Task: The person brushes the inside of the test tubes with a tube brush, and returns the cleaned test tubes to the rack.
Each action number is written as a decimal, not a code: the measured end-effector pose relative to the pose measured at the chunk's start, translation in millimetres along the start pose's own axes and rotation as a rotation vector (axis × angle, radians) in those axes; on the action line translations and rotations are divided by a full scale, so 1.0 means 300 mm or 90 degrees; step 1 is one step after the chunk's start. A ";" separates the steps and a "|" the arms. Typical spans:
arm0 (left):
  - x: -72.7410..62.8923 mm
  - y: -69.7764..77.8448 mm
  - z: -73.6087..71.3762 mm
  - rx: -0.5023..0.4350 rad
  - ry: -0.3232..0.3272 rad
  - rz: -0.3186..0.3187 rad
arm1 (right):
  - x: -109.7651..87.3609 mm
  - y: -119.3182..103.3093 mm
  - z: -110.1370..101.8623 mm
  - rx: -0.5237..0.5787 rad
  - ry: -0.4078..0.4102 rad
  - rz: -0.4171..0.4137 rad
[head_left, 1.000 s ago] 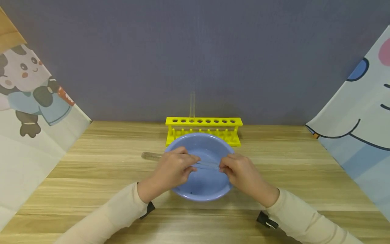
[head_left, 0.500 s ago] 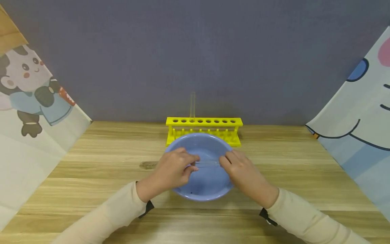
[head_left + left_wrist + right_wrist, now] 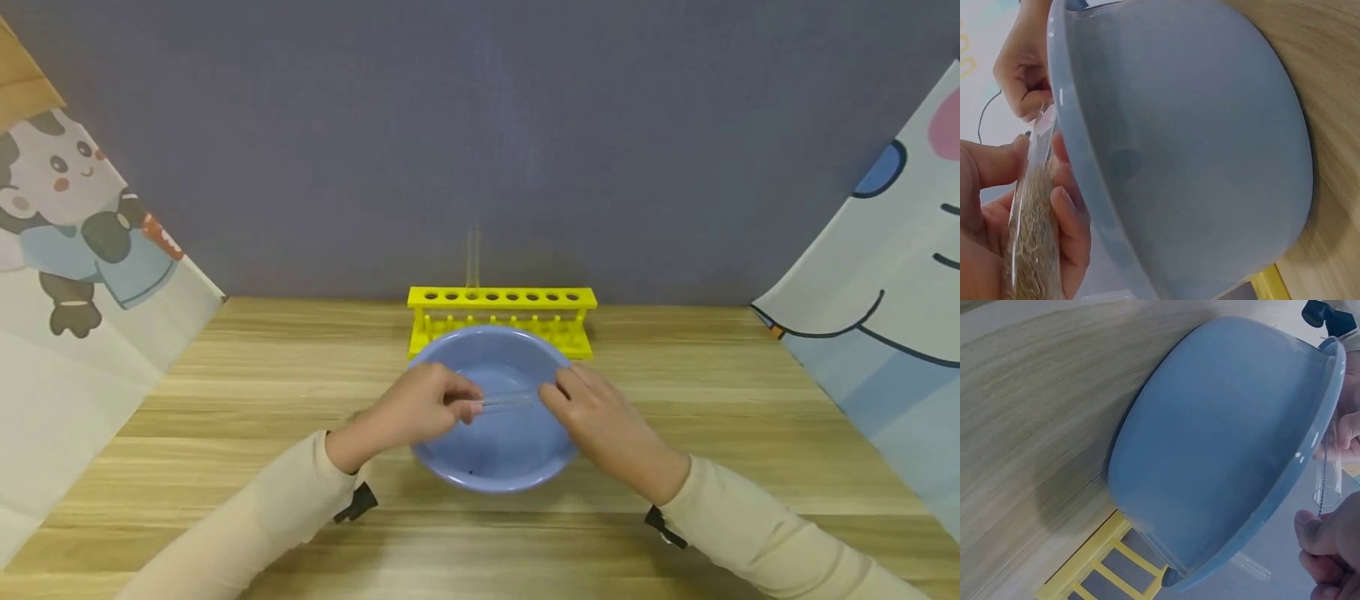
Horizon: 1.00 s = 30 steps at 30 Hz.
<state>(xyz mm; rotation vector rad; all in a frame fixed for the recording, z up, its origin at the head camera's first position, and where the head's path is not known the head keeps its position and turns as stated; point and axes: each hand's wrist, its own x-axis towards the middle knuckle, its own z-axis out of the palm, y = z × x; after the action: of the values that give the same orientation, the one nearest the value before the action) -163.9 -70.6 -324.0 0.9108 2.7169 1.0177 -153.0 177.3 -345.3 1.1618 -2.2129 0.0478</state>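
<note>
Over the blue basin [image 3: 517, 454], my left hand [image 3: 416, 404] grips a clear glass test tube [image 3: 508, 402], lying nearly level across the basin in the head view. Brownish bristles of a test tube brush [image 3: 1034, 244] fill the part of the tube beside the left palm. The tube's open mouth faces my right hand [image 3: 600, 417]. In the right wrist view, the thumb and fingers of that hand pinch the brush's twisted wire handle [image 3: 1323, 472], which comes out of the mouth. The left hand hides the tube's closed end in the head view.
Behind the basin stands a yellow test tube rack [image 3: 502, 297] with one clear tube [image 3: 473, 258] upright in it. A small dark speck [image 3: 471, 472] shows inside the basin near its front. A grey wall [image 3: 480, 150] rises behind the wooden table [image 3: 262, 400].
My left hand has turned and closed its fingers on the tube. The bristle-filled end that stuck out to its left is now hidden. The right hand keeps its place, still pinching the wire.
</note>
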 end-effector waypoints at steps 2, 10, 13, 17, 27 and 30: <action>0.002 -0.004 -0.004 -0.030 -0.018 -0.019 | -0.004 0.003 0.000 0.000 -0.003 0.000; 0.008 -0.019 -0.018 -0.101 -0.053 -0.040 | -0.013 0.014 -0.002 0.003 0.006 -0.002; 0.010 -0.023 -0.020 -0.135 -0.070 -0.058 | -0.016 0.018 -0.002 0.001 0.008 -0.002; 0.011 -0.028 -0.021 -0.168 -0.090 -0.081 | -0.020 0.023 -0.003 0.000 0.007 -0.001; 0.010 -0.037 -0.020 -0.180 -0.108 -0.088 | -0.033 0.037 -0.002 0.022 0.011 0.014; 0.008 -0.039 -0.020 -0.170 -0.105 -0.085 | -0.036 0.040 -0.001 0.026 0.014 0.019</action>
<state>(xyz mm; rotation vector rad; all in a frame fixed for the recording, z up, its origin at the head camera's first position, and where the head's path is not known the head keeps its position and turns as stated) -173.5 -79.7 -326.3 0.7222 2.3976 1.1849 -157.5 192.7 -348.0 1.1447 -2.2197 0.1184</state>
